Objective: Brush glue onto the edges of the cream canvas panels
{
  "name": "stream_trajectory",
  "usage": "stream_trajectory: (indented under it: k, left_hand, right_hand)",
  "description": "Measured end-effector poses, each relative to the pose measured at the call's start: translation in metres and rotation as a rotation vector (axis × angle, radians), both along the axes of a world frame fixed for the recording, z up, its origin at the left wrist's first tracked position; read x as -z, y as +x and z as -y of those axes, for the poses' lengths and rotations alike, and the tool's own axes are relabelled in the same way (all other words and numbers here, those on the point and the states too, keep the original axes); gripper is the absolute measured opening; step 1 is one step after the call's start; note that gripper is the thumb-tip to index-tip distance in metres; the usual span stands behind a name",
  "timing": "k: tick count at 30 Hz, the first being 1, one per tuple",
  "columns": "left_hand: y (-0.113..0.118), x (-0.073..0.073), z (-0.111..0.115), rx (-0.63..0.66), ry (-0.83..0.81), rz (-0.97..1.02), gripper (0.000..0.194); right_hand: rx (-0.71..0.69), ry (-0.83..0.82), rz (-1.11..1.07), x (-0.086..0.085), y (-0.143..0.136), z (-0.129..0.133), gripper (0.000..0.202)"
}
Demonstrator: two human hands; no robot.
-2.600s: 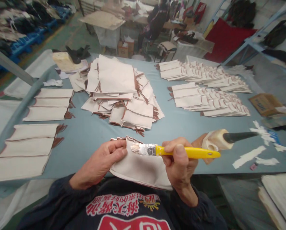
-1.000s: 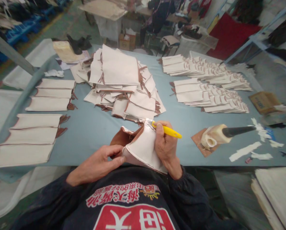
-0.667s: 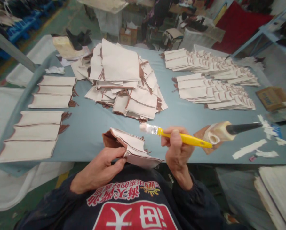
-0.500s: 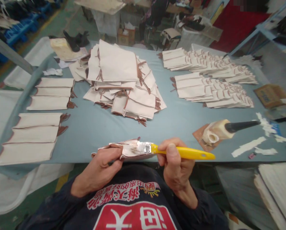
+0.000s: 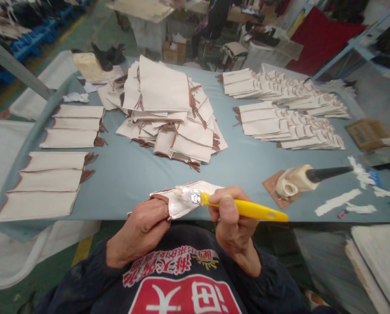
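Note:
My right hand (image 5: 232, 218) is closed round the yellow handle of a paintbrush (image 5: 247, 209). The brush's whitish bristles touch the upper edge of a cream fabric piece (image 5: 182, 205) with brown trim. That piece lies at the table's near edge, slightly tilted. My left hand (image 5: 145, 224) grips its left end, fingers folded over a brown flap. Part of the piece is hidden behind my hands and the brush. A heap of similar cream pieces (image 5: 164, 89) with brown tassels sits beyond, in the middle of the table.
Overlapping rows of cream pieces (image 5: 280, 122) lie at the right, and smaller stacks (image 5: 47, 185) at the left. A stained bottle with a black-handled tool (image 5: 296, 179) stands on a brown square. White scraps (image 5: 339, 202) lie near a cardboard box (image 5: 367, 134).
The brush has moved slightly left and up along the fabric piece. The piece is now turned, with its right end raised and more of its face showing.

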State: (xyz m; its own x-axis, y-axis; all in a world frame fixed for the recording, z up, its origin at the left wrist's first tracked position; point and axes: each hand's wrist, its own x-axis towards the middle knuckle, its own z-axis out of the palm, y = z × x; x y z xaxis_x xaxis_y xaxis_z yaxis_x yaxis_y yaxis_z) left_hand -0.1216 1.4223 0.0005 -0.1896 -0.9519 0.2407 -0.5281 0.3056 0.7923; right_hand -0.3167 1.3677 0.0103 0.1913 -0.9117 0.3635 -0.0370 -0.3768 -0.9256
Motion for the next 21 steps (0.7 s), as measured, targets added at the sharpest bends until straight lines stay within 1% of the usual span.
stream_trajectory:
  k: [2,4,6,8,9,13,15,17,19,21]
  left_hand:
    - [0.001,0.001,-0.001,0.010,0.021,0.004,0.024]
    - [0.003,0.002,-0.001,0.007,0.030,-0.006,0.024]
    - [0.004,0.002,-0.001,-0.002,0.016,-0.022,0.026]
    - [0.004,0.002,-0.001,-0.010,0.000,-0.022,0.027]
    - [0.004,0.002,-0.001,-0.012,-0.003,-0.012,0.027]
    - [0.004,0.003,-0.001,-0.010,-0.035,0.062,0.026]
    - [0.003,0.003,0.000,0.002,-0.059,0.077,0.026]
    - [0.003,0.003,0.001,0.012,-0.063,0.069,0.025]
    - [0.002,0.002,0.002,0.010,-0.054,0.053,0.024]
    - [0.001,0.001,0.003,0.003,-0.050,0.030,0.026]
  right_hand:
    - [-0.064,-0.040,-0.010,-0.004,0.004,0.000,0.025]
    - [-0.123,-0.116,-0.008,-0.010,0.004,-0.005,0.024]
    - [-0.151,-0.217,-0.014,-0.016,0.001,-0.010,0.026]
    - [-0.152,-0.270,-0.030,-0.017,-0.004,-0.012,0.025]
    - [-0.139,-0.260,-0.044,-0.016,-0.008,-0.011,0.023]
    - [-0.021,-0.120,-0.091,-0.011,-0.016,-0.009,0.018]
    - [-0.032,-0.141,-0.099,-0.014,-0.013,-0.011,0.019]
    - [-0.061,-0.218,-0.107,-0.020,-0.005,-0.015,0.021]
    - [-0.060,-0.268,-0.097,-0.025,0.003,-0.018,0.022]
    - [-0.048,-0.237,-0.073,-0.025,0.007,-0.020,0.025]
